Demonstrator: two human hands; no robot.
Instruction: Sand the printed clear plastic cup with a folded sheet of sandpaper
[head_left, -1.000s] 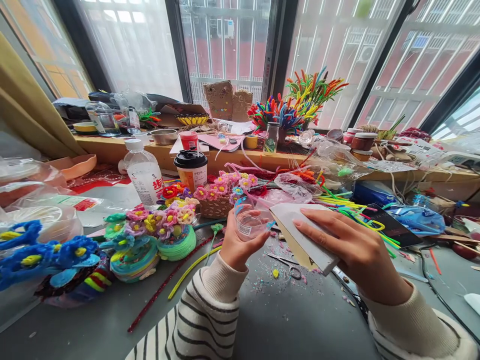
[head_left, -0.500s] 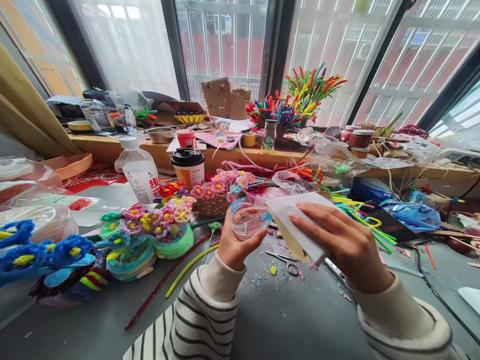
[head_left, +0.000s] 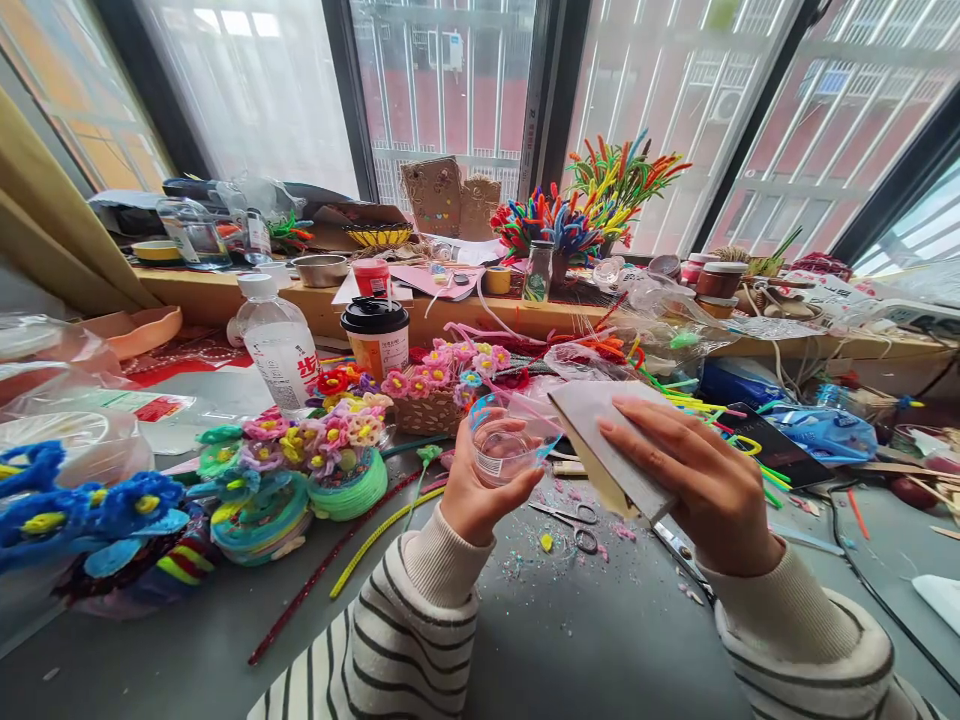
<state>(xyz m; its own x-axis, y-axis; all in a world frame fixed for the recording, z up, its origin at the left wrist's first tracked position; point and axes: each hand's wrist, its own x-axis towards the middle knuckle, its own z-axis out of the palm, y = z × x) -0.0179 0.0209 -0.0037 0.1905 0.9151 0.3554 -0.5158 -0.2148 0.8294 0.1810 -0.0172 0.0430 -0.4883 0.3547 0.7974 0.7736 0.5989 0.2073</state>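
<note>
1. The left hand [head_left: 474, 492] curls its fingers around a small clear plastic cup [head_left: 504, 444], gripping it from below and behind, mouth tipped toward the right.
2. The right hand [head_left: 694, 478] lies flat on a white card [head_left: 600, 440], fingers stretched over its top face, thumb hidden beneath; the card's corner sits just beside the cup's rim.
3. Below both hands, scissors [head_left: 574, 525] lie on the grey table [head_left: 585, 640] among coloured crumbs.
4. Beyond the left fingers stands a basket of pipe-cleaner flowers [head_left: 435, 395].

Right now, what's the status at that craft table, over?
Left hand grips clear cup. Right hand holds folded white card, corner at cup's rim. Scissors on table below, nothing between.
</note>
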